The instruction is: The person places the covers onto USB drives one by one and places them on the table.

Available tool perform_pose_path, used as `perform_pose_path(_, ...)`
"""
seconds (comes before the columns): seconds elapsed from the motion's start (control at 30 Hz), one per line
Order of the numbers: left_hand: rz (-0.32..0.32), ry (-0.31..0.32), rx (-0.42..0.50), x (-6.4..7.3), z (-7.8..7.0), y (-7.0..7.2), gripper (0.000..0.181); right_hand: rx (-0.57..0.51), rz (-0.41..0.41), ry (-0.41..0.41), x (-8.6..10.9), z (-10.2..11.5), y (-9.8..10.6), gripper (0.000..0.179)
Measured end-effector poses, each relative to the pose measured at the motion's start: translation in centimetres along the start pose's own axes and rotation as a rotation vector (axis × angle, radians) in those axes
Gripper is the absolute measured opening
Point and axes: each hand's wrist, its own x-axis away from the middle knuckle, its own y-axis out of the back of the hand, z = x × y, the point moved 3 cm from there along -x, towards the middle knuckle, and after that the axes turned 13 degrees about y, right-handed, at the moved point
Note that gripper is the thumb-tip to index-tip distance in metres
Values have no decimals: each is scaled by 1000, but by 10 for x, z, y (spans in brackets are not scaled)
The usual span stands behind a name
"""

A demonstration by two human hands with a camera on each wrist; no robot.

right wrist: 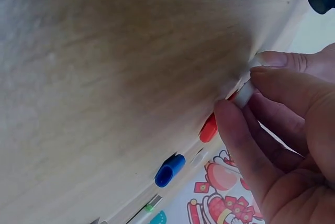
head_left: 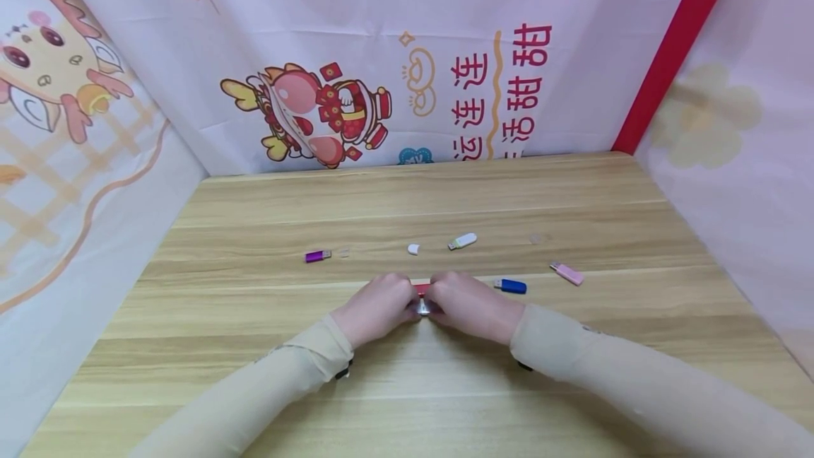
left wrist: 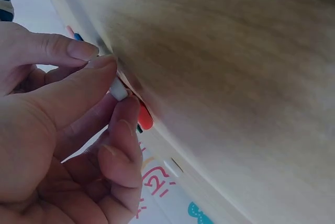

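Note:
Both hands meet near the middle of the wooden table. Between thumb and fingers, my left hand [head_left: 381, 302] pinches one side of a small silver-white piece [left wrist: 119, 89]. The fingers of my right hand [head_left: 467, 302] pinch the same piece [right wrist: 244, 94] from the other side. Fingertips cover most of it, so its exact kind cannot be told. Just beyond the held piece lies a red stick-shaped thing [head_left: 422, 289], partly hidden by the hands in the head view; its rounded red end [right wrist: 208, 130] shows in the right wrist view. A blue USB stick [head_left: 511, 286] lies right of my right hand.
Farther back on the table [head_left: 407, 203] are a purple USB stick [head_left: 315, 256], a clear cap [head_left: 345, 254], a white cap [head_left: 413, 249] and a white USB stick [head_left: 463, 240]. Rightward lie a pink USB stick [head_left: 566, 273] and a faint clear piece [head_left: 534, 239]. Printed cloth [head_left: 356, 34] surrounds the table.

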Motion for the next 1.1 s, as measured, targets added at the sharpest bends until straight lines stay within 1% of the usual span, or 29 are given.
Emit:
perform_pose_path(0.23, -9, -5, -7, -1, -1, 1, 15, -27, 12, -26, -1, -4, -2, 4)
perform_pose_path(0.6, -12, -16, -15, -1, 0, -1, 15, -43, 29, -29, -1, -6, -3, 5)
perform_pose_path(0.9, 14, -8, -1, -1, -1, 0, 13, -51, 39, -29, -1, -6, -3, 5)
perform_pose_path(1.1, 13, -3, 2, 0, -1, 1, 12, -48, 39, -30, -2, -5, -2, 4)
